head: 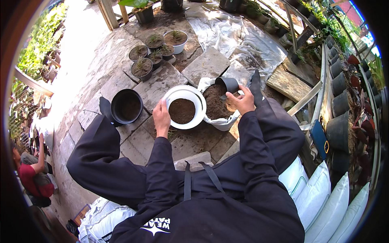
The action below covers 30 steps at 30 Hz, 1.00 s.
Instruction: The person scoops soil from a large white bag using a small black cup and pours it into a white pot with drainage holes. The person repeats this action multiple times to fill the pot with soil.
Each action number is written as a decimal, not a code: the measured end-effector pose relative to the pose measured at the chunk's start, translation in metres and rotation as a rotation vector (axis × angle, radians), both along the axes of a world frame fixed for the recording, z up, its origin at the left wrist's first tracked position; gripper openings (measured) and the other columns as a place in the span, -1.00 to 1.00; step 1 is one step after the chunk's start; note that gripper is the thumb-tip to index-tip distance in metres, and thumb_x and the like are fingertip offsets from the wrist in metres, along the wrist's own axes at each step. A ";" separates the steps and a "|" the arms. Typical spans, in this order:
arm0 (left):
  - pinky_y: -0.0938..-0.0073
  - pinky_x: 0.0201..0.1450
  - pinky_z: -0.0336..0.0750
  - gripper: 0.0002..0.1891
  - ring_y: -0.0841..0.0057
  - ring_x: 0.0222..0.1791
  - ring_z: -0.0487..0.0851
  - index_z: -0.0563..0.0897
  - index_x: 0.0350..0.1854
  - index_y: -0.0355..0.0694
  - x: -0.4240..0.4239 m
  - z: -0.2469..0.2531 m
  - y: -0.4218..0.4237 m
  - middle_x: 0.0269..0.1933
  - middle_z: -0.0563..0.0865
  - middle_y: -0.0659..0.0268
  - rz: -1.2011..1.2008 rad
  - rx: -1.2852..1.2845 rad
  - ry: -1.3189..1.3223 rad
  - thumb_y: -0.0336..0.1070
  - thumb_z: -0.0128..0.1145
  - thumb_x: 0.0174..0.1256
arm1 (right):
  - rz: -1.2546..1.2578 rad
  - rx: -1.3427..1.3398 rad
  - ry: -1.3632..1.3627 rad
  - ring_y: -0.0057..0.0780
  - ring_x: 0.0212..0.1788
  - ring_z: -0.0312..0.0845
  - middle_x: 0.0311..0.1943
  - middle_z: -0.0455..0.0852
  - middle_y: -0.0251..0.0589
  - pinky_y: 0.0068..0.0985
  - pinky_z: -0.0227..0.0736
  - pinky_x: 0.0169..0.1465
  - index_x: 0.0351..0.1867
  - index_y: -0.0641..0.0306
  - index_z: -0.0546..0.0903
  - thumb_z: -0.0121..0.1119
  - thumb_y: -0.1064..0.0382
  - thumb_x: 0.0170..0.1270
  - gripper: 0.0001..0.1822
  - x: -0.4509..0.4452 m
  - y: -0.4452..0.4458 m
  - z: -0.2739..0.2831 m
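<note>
My left hand point(161, 118) grips the rim of a white plastic pot point(199, 117), which has dark soil point(182, 111) at its bottom. To the right, my right hand point(243, 100) holds a small black plastic pot point(230, 84), tilted with its mouth toward the left, over an open white sack point(224, 124) filled with loose brown soil point(214, 103). The inside of the small pot is mostly hidden. A larger black pot point(140, 104) stands left of the white one, near my left foot, with a dark bottom that may be soil.
Several potted seedlings point(142, 67) stand ahead on stone slabs point(206, 65). A crumpled plastic sheet point(218, 27) lies beyond. Rows of potted plants point(339, 100) line the right side, with a phone point(318, 138) near them. Full white sacks point(313, 188) are behind me. A person in red point(29, 176) sits far left.
</note>
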<state>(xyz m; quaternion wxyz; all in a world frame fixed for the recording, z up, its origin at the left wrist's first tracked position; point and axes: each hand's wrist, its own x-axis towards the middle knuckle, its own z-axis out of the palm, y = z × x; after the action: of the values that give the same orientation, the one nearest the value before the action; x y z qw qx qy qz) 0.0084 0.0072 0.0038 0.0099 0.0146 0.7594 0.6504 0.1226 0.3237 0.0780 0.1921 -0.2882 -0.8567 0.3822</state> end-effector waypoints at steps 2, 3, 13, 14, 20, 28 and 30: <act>0.41 0.17 0.56 -0.58 0.40 0.05 0.79 0.70 0.21 -0.43 0.000 0.004 0.003 0.04 0.86 0.05 -0.009 0.011 -0.017 -0.16 0.00 0.69 | 0.065 -0.017 0.142 -0.46 -0.34 0.74 0.18 0.67 0.06 -0.49 0.64 -0.21 0.26 0.61 0.61 0.68 0.03 0.01 -0.14 -0.001 -0.016 0.027; 0.41 0.18 0.56 -0.58 0.40 0.06 0.79 0.70 0.22 -0.43 -0.001 0.002 0.002 0.04 0.86 0.04 -0.008 0.015 -0.016 -0.16 0.00 0.69 | 0.100 -0.027 0.212 -0.53 -0.41 0.70 0.20 0.65 0.02 -0.53 0.62 -0.28 0.28 0.61 0.59 0.68 0.07 0.02 -0.14 -0.001 -0.024 0.038; 0.40 0.20 0.56 -0.57 0.40 0.08 0.78 0.70 0.23 -0.45 -0.003 -0.008 0.001 0.05 0.86 0.04 -0.001 0.026 -0.009 -0.15 0.00 0.70 | 0.199 0.120 0.148 -0.55 -0.38 0.68 0.19 0.65 -0.07 -0.53 0.60 -0.27 0.32 0.46 0.60 0.68 0.12 -0.03 -0.15 0.004 -0.023 0.044; 0.40 0.20 0.56 -0.57 0.40 0.08 0.78 0.70 0.23 -0.45 -0.003 -0.007 0.002 0.05 0.86 0.05 -0.003 0.025 -0.011 -0.15 0.00 0.70 | 0.138 0.170 0.118 -0.53 -0.38 0.70 0.17 0.66 -0.05 -0.52 0.61 -0.27 0.32 0.46 0.61 0.68 0.09 -0.03 -0.14 0.004 -0.012 0.031; 0.40 0.18 0.56 -0.58 0.41 0.06 0.79 0.70 0.21 -0.43 -0.002 -0.002 0.001 0.03 0.86 0.05 0.005 0.009 -0.006 -0.15 0.00 0.69 | -0.254 0.354 -0.226 0.10 0.02 0.74 0.08 0.75 0.15 -0.10 0.59 0.20 0.12 0.31 0.73 0.57 -0.24 0.00 -0.23 0.007 0.003 -0.044; 0.39 0.17 0.57 -0.58 0.40 0.05 0.79 0.70 0.22 -0.43 -0.002 -0.002 0.001 0.03 0.86 0.04 -0.013 0.031 0.001 -0.16 -0.01 0.69 | -0.072 0.223 -0.233 -0.02 -0.01 0.81 -0.12 0.85 0.16 -0.25 0.62 0.14 0.00 0.48 0.77 0.61 -0.22 -0.01 -0.24 0.007 0.015 -0.030; 0.38 0.17 0.57 -0.58 0.40 0.04 0.79 0.70 0.21 -0.43 -0.001 -0.003 0.001 0.03 0.86 0.04 -0.011 0.044 -0.003 -0.16 -0.01 0.69 | -0.007 0.129 -0.338 0.05 0.19 0.74 0.10 0.78 0.26 -0.21 0.58 0.29 0.19 0.49 0.71 0.61 -0.26 -0.08 -0.07 0.005 0.017 -0.014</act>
<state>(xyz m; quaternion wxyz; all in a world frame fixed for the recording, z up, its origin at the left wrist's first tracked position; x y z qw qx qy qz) 0.0070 0.0079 0.0012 0.0145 0.0179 0.7449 0.6668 0.1273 0.3402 0.0636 0.0648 -0.3382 -0.8985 0.2721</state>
